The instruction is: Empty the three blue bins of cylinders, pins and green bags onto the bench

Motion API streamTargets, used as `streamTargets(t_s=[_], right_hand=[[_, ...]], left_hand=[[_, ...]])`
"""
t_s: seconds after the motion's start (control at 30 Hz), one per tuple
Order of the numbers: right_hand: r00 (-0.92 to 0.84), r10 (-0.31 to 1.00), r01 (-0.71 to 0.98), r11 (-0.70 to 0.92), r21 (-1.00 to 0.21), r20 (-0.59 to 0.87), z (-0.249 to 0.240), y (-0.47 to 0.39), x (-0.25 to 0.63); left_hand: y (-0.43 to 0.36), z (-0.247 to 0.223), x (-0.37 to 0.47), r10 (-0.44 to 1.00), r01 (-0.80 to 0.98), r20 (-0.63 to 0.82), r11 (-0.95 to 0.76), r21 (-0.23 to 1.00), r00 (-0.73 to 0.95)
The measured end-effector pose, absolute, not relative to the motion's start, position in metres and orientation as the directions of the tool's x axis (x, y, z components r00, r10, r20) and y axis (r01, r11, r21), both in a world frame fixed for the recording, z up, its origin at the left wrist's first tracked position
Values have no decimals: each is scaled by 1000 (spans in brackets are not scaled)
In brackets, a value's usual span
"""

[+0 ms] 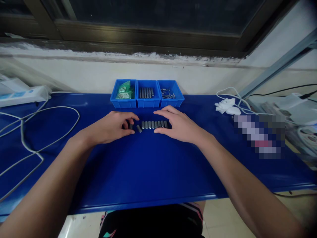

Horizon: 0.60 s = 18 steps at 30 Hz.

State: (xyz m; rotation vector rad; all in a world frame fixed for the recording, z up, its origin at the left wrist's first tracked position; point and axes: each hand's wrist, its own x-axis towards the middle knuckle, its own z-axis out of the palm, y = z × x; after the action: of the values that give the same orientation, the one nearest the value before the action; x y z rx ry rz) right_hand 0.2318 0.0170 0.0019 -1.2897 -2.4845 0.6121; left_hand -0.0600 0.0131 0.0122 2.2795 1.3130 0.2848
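A row of small dark metallic cylinders (153, 125) stands side by side on the blue table (148, 165). One tilted cylinder (139, 128) lies apart at the left end of the row. My left hand (112, 127) is beside it, thumb and index finger spread with a gap between them. Another dark piece (130, 126) shows partly behind its thumb; whether the curled fingers touch it is unclear. At the row's right end is my right hand (177, 124), open, its thumb and fingers apart on the near and far sides. The right hand partly hides that end.
Three joined blue bins stand behind the row: a left bin (114, 98) with green packets, a middle bin (148, 103) with dark cylinders, a right bin (179, 98) with small metal parts. White cables (41, 155) lie left; crumpled white tissue (224, 105) lies right.
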Motion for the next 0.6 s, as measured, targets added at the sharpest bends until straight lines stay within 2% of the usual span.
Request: streamTargets(t_s=[0.1,0.2,0.27,0.37,0.47,0.6], right_hand=[[-558,824,697,530,-482,100,6,13,230],[-564,804,639,569,-517,187,6,9,222],[-560,780,574,608,-549,278,6,6,214],[-543,749,489,650,-582,380,6,1,203],[-507,745,463,660,-591,434,8,-1,197],[-475,752,497,657,-566,456,14,1,196]], left_hand=[[15,12,-64,863,748,-49,-406,525,503],[14,12,-65,896,723,28,-375,581,442],[11,13,-61,913,620,98,-344,705,395],[2,16,-47,918,339,154,-285,896,366],[-5,18,-33,926,154,160,-223,963,341],[-7,18,-25,945,45,124,-145,988,304]])
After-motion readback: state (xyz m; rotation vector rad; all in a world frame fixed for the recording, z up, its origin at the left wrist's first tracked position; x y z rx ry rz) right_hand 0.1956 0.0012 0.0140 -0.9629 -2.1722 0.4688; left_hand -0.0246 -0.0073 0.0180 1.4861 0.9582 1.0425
